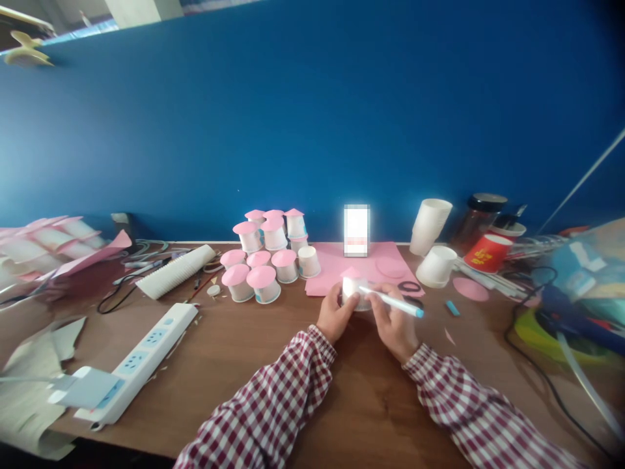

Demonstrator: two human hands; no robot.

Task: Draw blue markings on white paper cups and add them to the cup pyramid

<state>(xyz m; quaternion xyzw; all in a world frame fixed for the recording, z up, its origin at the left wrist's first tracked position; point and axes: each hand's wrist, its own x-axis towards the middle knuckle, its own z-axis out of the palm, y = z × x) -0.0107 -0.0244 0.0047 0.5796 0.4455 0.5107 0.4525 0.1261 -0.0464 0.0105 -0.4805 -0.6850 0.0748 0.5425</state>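
My left hand [336,312] is closed around the side of an upturned white paper cup [350,286] topped with a pink paper cone [352,272]. In my right hand [394,326] is a white marker with a light blue end [400,303]; its tip points at the cup's side, and I cannot tell whether it touches. Behind the hands lies pink paper [327,264], with dark-handled scissors [409,286] by its right corner. A small blue cap [452,308] lies on the table to the right. Pink-topped cups [262,279] stand grouped to the left, beside a bare upturned cup [308,262].
On the right are stacked white cups [430,227], a red cup [488,253], a dark-lidded jar [481,218] and a cable [532,358]. A power strip [146,355] and a white ridged roll [176,271] lie left. A bright blurred-out rectangle [357,230] stands against the blue partition [312,117].
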